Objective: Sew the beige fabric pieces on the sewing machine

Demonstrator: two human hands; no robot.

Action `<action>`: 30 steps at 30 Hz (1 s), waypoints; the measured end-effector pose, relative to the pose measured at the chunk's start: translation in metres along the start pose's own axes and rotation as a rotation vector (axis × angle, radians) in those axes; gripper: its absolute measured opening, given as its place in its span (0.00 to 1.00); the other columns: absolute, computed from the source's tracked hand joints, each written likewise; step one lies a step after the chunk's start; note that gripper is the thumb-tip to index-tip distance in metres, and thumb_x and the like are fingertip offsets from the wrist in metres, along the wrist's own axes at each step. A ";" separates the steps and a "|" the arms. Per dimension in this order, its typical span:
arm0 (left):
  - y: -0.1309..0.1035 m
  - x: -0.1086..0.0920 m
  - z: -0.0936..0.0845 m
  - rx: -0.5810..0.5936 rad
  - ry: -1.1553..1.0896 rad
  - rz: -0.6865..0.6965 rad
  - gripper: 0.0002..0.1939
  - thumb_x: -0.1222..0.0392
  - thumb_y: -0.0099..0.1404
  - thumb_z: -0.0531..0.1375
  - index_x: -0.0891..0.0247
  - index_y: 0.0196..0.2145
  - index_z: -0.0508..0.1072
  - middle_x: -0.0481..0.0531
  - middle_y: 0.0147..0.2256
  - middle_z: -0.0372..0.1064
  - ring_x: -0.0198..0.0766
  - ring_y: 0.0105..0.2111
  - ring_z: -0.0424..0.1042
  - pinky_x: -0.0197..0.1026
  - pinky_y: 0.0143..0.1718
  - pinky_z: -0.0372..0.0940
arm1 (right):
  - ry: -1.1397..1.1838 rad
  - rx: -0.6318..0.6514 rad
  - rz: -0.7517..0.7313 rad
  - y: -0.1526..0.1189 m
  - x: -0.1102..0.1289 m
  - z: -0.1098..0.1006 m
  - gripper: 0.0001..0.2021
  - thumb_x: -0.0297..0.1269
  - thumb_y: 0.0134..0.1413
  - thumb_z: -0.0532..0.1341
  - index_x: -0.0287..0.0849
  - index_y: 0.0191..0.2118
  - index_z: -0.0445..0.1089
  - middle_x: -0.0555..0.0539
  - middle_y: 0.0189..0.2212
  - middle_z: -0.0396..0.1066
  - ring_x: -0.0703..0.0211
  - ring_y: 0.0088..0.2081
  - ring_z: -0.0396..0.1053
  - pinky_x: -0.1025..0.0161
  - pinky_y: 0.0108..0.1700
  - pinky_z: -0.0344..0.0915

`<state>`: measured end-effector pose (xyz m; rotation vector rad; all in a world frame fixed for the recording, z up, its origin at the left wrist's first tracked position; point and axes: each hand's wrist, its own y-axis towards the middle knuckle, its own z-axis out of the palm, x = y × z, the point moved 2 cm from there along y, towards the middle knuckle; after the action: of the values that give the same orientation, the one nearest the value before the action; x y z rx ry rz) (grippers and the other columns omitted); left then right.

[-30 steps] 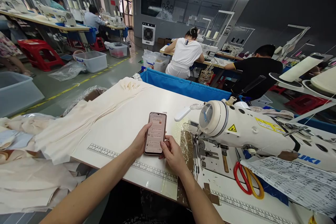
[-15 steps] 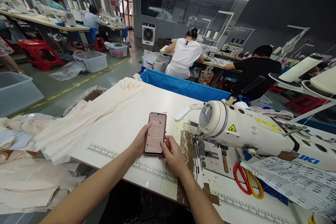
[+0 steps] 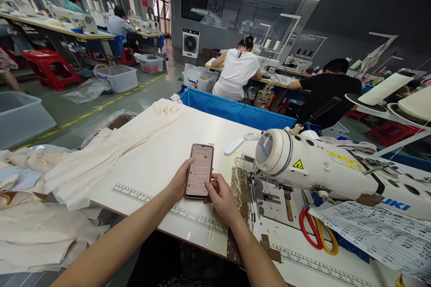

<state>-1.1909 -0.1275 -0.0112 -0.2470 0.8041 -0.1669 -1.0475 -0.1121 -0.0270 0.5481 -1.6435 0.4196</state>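
A smartphone (image 3: 199, 170) with a lit screen of text messages is held upright over the white sewing table (image 3: 158, 152). My left hand (image 3: 180, 181) grips its left edge, thumb along the side. On the lower right, my right hand (image 3: 220, 195) is closed round the phone's edge, its thumb at the screen. To the right of the phone stands a white sewing machine (image 3: 303, 157). Scissors (image 3: 310, 228) with red and yellow handles lie beneath its arm, beside a sheet of paper with handwriting (image 3: 380, 233).
Cream fabric pieces (image 3: 87, 157) spread over the table's left side and a pile beyond it. A blue cloth trough (image 3: 235, 110) runs along the far edge. Thread cones (image 3: 385, 87) stand at right. Co-workers sit at machines ahead, including a person in a white top (image 3: 237, 69).
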 end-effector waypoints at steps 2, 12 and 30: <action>0.000 0.000 0.000 -0.001 0.001 0.005 0.25 0.49 0.68 0.48 0.71 0.49 0.71 0.63 0.41 0.75 0.48 0.39 0.75 0.45 0.39 0.70 | 0.000 0.000 0.002 0.000 0.000 0.000 0.15 0.50 0.62 0.54 0.44 0.45 0.60 0.53 0.26 0.64 0.60 0.25 0.67 0.63 0.25 0.72; 0.002 0.001 -0.002 0.007 0.002 0.009 0.25 0.48 0.68 0.49 0.71 0.49 0.71 0.63 0.41 0.74 0.48 0.39 0.75 0.46 0.40 0.70 | 0.009 0.001 -0.009 0.001 -0.001 0.001 0.14 0.49 0.62 0.54 0.43 0.45 0.60 0.54 0.25 0.63 0.61 0.25 0.67 0.63 0.25 0.72; 0.005 0.003 -0.006 -0.002 -0.007 -0.001 0.25 0.47 0.67 0.50 0.71 0.48 0.72 0.64 0.45 0.72 0.51 0.43 0.73 0.48 0.41 0.70 | 0.000 0.010 -0.002 0.001 -0.001 0.000 0.15 0.48 0.62 0.55 0.43 0.46 0.60 0.50 0.30 0.70 0.60 0.25 0.68 0.61 0.26 0.72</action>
<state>-1.1930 -0.1247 -0.0183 -0.2498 0.7968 -0.1662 -1.0483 -0.1112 -0.0284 0.5576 -1.6412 0.4264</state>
